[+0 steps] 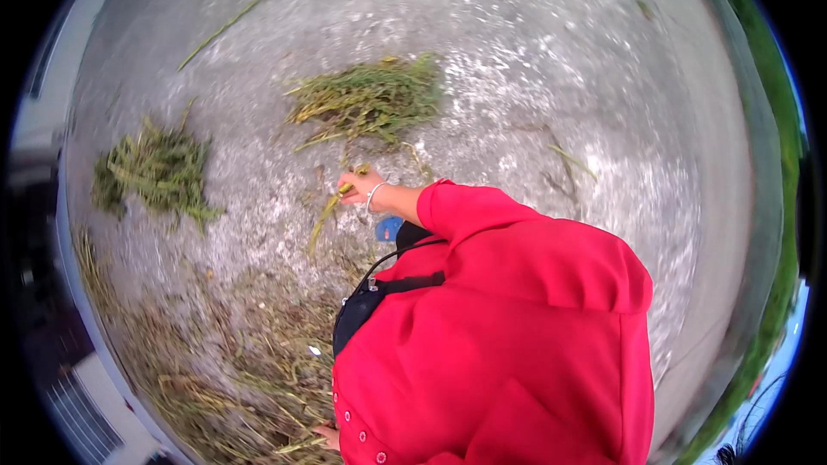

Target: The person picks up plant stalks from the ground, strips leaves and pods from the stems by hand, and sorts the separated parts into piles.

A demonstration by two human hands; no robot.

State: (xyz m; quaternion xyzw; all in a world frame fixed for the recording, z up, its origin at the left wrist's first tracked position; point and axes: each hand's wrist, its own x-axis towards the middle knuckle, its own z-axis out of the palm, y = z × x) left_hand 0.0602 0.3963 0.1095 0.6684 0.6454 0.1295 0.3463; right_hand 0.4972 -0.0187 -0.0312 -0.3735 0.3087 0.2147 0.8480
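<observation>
My right hand [360, 186], with a white bracelet at the wrist, is closed around a few yellow-green plant stalks [325, 220]. Their thin ends hang down toward the lower left. My left hand [327, 437] shows only in part at the bottom, beside the red shirt. It is at the edge of a wide spread of dry plant stalks [250, 379], close to a greenish stalk; whether it grips that stalk, I cannot tell. Just beyond my right hand lies a pile of green and yellow stalks [370, 102] on the ground.
Another green leafy heap [159, 168] lies at the left. A long green stalk [258, 2] stretches across the concrete ground [534, 43] at the top. Thin twigs [564, 168] lie to the right. A black bag [366, 306] hangs at my front, near a blue shoe [388, 228].
</observation>
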